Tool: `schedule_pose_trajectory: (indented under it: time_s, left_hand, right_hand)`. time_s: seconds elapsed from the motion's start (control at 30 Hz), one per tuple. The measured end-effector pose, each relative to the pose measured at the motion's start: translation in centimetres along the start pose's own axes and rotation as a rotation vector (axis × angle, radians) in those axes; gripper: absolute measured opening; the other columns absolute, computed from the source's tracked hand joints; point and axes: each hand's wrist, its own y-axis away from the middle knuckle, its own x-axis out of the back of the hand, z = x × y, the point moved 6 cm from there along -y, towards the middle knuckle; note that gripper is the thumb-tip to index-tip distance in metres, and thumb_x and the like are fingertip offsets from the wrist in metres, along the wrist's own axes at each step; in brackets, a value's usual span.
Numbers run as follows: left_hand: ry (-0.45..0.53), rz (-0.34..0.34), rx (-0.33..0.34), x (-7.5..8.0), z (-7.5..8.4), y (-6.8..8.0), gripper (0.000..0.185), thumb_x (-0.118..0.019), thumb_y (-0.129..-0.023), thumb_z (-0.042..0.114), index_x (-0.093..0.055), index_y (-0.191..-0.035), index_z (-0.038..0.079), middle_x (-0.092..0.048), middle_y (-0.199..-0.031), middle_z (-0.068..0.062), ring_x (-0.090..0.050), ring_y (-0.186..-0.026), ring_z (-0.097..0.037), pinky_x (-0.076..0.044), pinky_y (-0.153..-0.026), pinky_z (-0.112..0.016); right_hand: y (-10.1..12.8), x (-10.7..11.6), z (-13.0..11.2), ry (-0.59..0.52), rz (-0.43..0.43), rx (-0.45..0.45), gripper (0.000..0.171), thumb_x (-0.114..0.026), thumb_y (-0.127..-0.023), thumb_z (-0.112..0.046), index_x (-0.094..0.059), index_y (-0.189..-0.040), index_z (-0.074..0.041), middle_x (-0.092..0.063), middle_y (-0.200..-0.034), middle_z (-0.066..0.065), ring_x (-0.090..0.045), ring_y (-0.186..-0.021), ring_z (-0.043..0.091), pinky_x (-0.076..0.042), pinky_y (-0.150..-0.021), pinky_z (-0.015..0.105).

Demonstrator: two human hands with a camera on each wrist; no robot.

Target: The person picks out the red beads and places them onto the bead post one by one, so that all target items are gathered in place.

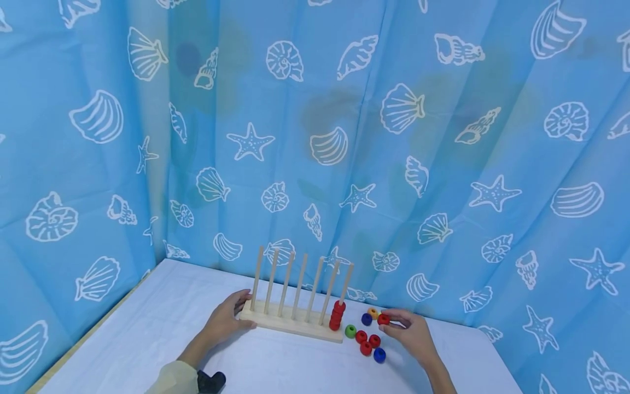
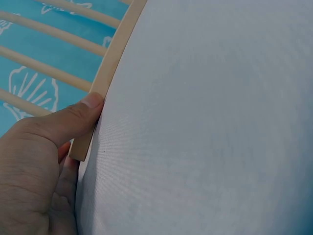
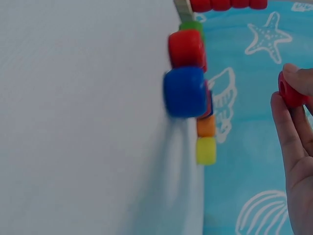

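- A blue fabric curtain (image 1: 305,164) printed with white shells and starfish hangs behind.
- The right hand (image 1: 412,332) pinches a small round red bead (image 1: 384,319) beside the loose ones.
- The left hand (image 1: 223,320) clasps the left end of a pale wooden peg rack (image 1: 290,322).
- Judging progress: stacked red beads (image 1: 337,316) fill the rightmost peg's lower part; six pegs stand bare, and loose red, green, blue and yellow-orange beads (image 1: 366,348) remain near it.
- Beneath everything, a white tabletop (image 1: 147,295).

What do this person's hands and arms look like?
Both the left hand and right hand are gloveless, with no rings visible. A pale, yellowish sleeve shows on the left arm; none shows on the right arm. Beside that sleeve is a black object, possibly worn.
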Motion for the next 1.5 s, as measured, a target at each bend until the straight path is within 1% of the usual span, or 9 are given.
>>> schedule_pose_trajectory:
  time_s: [0.13, 0.23, 0.43, 0.7, 0.8, 0.97, 1.1, 1.37, 1.5]
  left_hand:
    - [-0.001, 0.004, -0.005, 0.0, 0.0, 0.0, 0.09, -0.082, -0.052, 0.027, -0.038, -0.13, 0.013, -0.048, -0.123, -0.001, -0.042, -0.117, -0.02, -0.037, -0.096, -0.031]
    - [-0.008, 0.006, -0.015, 0.0, -0.1, 0.0, 0.089, -0.081, -0.054, 0.027, -0.038, -0.13, 0.014, -0.047, -0.124, -0.001, -0.042, -0.117, -0.02, -0.037, -0.096, -0.032]
    - [-0.01, 0.009, -0.029, -0.1, -0.3, -0.1, 0.088, -0.081, -0.054, 0.027, -0.038, -0.13, 0.015, -0.047, -0.124, -0.001, -0.043, -0.116, -0.021, -0.038, -0.095, -0.031]
    - [-0.011, 0.01, -0.024, 0.0, -0.2, -0.1, 0.088, -0.081, -0.055, 0.026, -0.038, -0.13, 0.015, -0.047, -0.124, -0.001, -0.043, -0.117, -0.021, -0.038, -0.095, -0.031]
    - [-0.01, 0.012, -0.02, 0.0, -0.1, 0.0, 0.087, -0.081, -0.055, 0.025, -0.038, -0.13, 0.015, -0.047, -0.124, -0.002, -0.043, -0.117, -0.021, -0.038, -0.095, -0.032]
    - [-0.011, 0.006, -0.007, 0.0, 0.0, 0.1, 0.087, -0.081, -0.056, 0.023, -0.037, -0.13, 0.014, -0.047, -0.125, -0.002, -0.042, -0.117, -0.022, -0.038, -0.095, -0.032]
    - [-0.011, 0.007, -0.005, 0.0, 0.1, 0.2, 0.087, -0.081, -0.055, 0.022, -0.037, -0.13, 0.013, -0.047, -0.125, -0.002, -0.042, -0.117, -0.021, -0.038, -0.095, -0.032]
    - [-0.007, 0.005, -0.008, 0.0, 0.1, 0.1, 0.088, -0.082, -0.054, 0.023, -0.038, -0.13, 0.012, -0.048, -0.123, -0.002, -0.042, -0.117, -0.021, -0.037, -0.096, -0.031]
    - [0.0, 0.006, -0.009, 0.0, 0.1, 0.1, 0.09, -0.082, -0.052, 0.024, -0.038, -0.13, 0.012, -0.048, -0.122, -0.001, -0.043, -0.116, -0.02, -0.037, -0.096, -0.03]
  right_hand:
    - [0.1, 0.0, -1.4, -0.031, 0.001, 0.041, 0.04, -0.074, -0.064, -0.034, -0.062, -0.1, -0.023, -0.061, -0.101, -0.005, -0.056, -0.098, 0.014, -0.049, -0.081, 0.027]
    - [0.2, 0.1, -2.6, -0.047, 0.009, 0.067, 0.039, -0.074, -0.066, -0.033, -0.062, -0.101, -0.021, -0.061, -0.101, -0.004, -0.057, -0.097, 0.014, -0.05, -0.079, 0.026]
    - [0.4, 0.3, -5.2, -0.02, 0.031, 0.116, 0.041, -0.073, -0.067, -0.035, -0.061, -0.103, -0.019, -0.06, -0.101, -0.004, -0.057, -0.097, 0.016, -0.051, -0.076, 0.025]
    - [0.2, 0.5, -8.4, -0.054, 0.053, 0.232, 0.038, -0.072, -0.067, -0.037, -0.062, -0.101, -0.023, -0.058, -0.103, -0.003, -0.056, -0.098, 0.015, -0.051, -0.074, 0.024]
    - [0.0, 0.5, -9.3, -0.06, 0.063, 0.265, 0.039, -0.071, -0.068, -0.037, -0.062, -0.103, -0.023, -0.057, -0.104, -0.003, -0.058, -0.097, 0.013, -0.052, -0.073, 0.025]
    - [-0.1, 0.4, -11.0, -0.078, 0.071, 0.347, 0.04, -0.07, -0.071, -0.036, -0.061, -0.107, -0.022, -0.057, -0.107, -0.002, -0.06, -0.093, 0.014, -0.052, -0.071, 0.026]
    - [-0.1, 0.2, -12.8, -0.105, 0.085, 0.375, 0.042, -0.069, -0.072, -0.033, -0.058, -0.11, -0.021, -0.057, -0.109, -0.002, -0.06, -0.093, 0.013, -0.052, -0.071, 0.026]
    - [0.9, -0.3, -17.0, -0.212, 0.071, 0.433, 0.038, -0.068, -0.075, -0.015, -0.056, -0.109, -0.002, -0.057, -0.105, 0.011, -0.06, -0.092, 0.025, -0.051, -0.073, 0.027]
    - [1.0, -0.5, -17.8, -0.208, 0.083, 0.451, 0.038, -0.068, -0.075, -0.014, -0.057, -0.109, -0.001, -0.055, -0.106, 0.011, -0.06, -0.093, 0.026, -0.051, -0.072, 0.026]
